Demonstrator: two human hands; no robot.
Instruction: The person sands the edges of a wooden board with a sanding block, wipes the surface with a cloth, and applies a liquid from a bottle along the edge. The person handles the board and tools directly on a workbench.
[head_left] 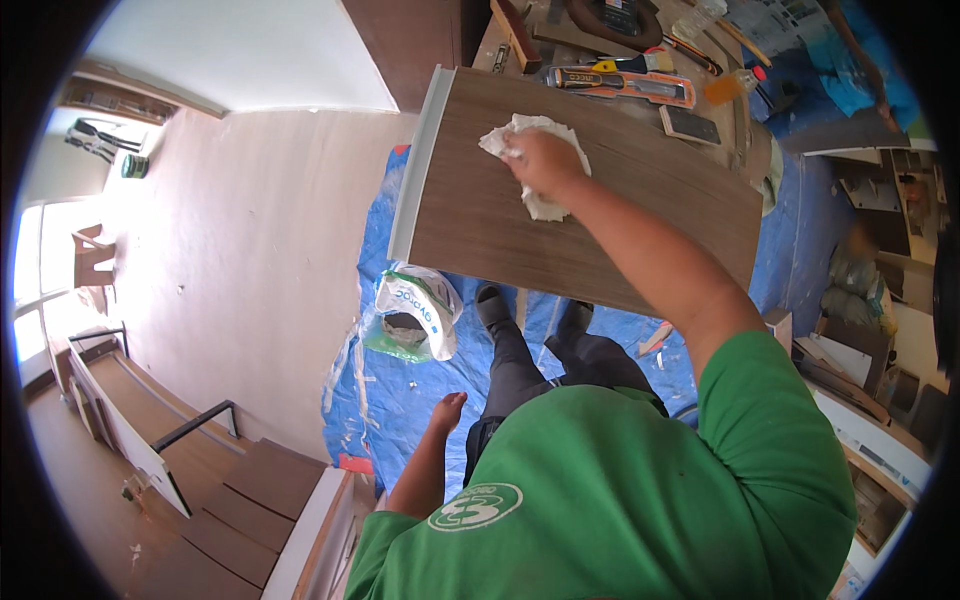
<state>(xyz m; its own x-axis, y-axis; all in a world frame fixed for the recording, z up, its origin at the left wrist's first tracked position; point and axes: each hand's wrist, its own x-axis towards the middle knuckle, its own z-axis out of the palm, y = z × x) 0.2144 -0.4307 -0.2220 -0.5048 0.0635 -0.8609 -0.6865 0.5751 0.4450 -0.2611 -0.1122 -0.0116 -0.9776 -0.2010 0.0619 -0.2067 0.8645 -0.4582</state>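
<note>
My right hand (548, 163) presses a crumpled white rag (545, 205) against a brown wood-grain panel (640, 200). Its fingers are closed on the cloth near the panel's upper left part. Along the panel's left edge runs a pale grey metal-like strip (418, 165). My left hand (449, 412) hangs low beside my left leg, away from the panel, with its fingers curled and nothing visible in them.
Behind the panel, a worktable holds a screwdriver (590, 78), a yellow-handled brush (635, 63), an orange-liquid bottle (733, 87) and a dark flat block (690, 126). A white-and-green bag (430, 300) stands on blue floor sheeting (400, 400). Brown boards (250, 510) lie at lower left.
</note>
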